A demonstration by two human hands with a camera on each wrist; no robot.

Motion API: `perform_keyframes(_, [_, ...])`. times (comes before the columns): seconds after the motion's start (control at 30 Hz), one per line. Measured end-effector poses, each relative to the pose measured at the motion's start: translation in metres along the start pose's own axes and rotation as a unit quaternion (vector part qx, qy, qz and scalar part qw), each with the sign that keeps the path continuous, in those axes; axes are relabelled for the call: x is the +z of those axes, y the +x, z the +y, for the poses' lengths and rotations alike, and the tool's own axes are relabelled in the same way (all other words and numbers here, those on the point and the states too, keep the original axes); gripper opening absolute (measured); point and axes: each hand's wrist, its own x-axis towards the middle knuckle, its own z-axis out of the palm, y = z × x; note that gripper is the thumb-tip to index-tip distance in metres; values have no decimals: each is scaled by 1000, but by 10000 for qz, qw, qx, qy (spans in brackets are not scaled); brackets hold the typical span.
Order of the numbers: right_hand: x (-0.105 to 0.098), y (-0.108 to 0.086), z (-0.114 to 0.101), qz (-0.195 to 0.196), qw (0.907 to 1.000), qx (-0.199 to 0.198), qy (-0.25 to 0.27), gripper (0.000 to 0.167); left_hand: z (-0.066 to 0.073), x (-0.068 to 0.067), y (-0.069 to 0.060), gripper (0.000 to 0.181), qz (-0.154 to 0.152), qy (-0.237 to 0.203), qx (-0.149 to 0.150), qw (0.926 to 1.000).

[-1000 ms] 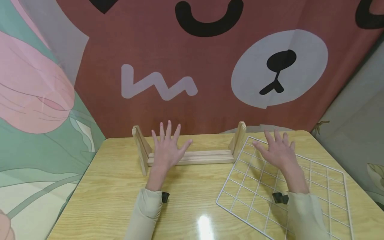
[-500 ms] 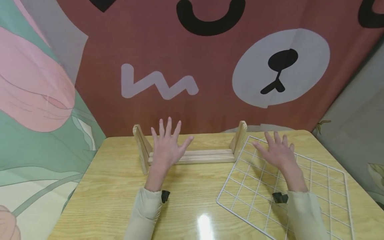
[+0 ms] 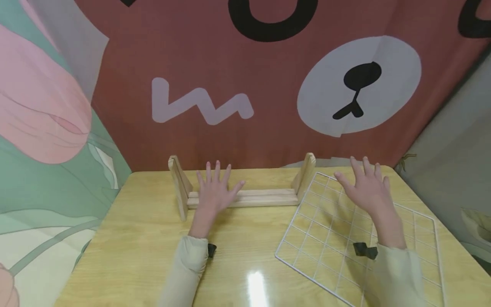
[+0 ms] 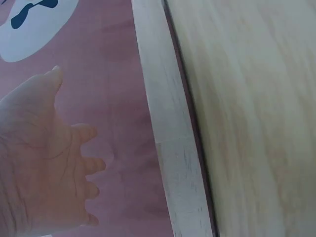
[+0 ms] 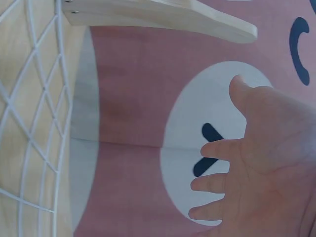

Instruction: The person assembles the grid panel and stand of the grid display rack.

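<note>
My left hand point(image 3: 213, 196) hovers with fingers spread in front of the left part of a low wooden rack point(image 3: 264, 200), hiding some of its crossbar. Two upright end boards stand at the rack's sides; the right one point(image 5: 207, 19) also shows in the right wrist view. Over a white wire grid panel point(image 3: 318, 230) my right hand point(image 3: 369, 187) is held up, fingers spread and holding nothing. The grid lies slanted on the table, and my right arm covers part of it. In the left wrist view the palm faces the camera, beside the rack's wooden bar point(image 4: 170, 118).
The light wood-grain table point(image 3: 145, 256) carries both things. Behind it hangs a reddish-brown cloth point(image 3: 268, 145) with a cartoon bear print. A green and pink flowered cloth point(image 3: 46, 179) hangs at the left, a greyish one point(image 3: 456, 170) at the right.
My right hand has moved up and to the right over the grid. The left hand has dipped slightly. The rack and grid stay in place while the view shifts a little.
</note>
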Motion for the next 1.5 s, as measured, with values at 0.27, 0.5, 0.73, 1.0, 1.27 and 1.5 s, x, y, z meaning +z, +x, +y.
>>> perform_keyframes(0.27, [23,11,0,-546,9983,14,-224,96,3,-13,-4,85,-64,28,0,10000])
perform_keyframes(0.5, [46,18,5,-978,9951,22,-115,96,10,-35,-5,86,233,72,89,9997])
perform_keyframes(0.73, [50,20,4,-983,9950,43,-141,95,5,-38,-5,87,322,22,38,9995])
perform_keyframes(1.0, [52,19,6,-1239,9921,144,-158,96,4,-41,-6,87,275,-97,6,9996])
perform_keyframes(1.27, [33,15,10,-1062,9940,193,-187,95,3,-27,0,85,102,-288,-44,9995])
perform_keyframes(1.5, [18,8,6,-843,9962,231,-39,96,-9,-7,2,85,-308,-93,-247,9992])
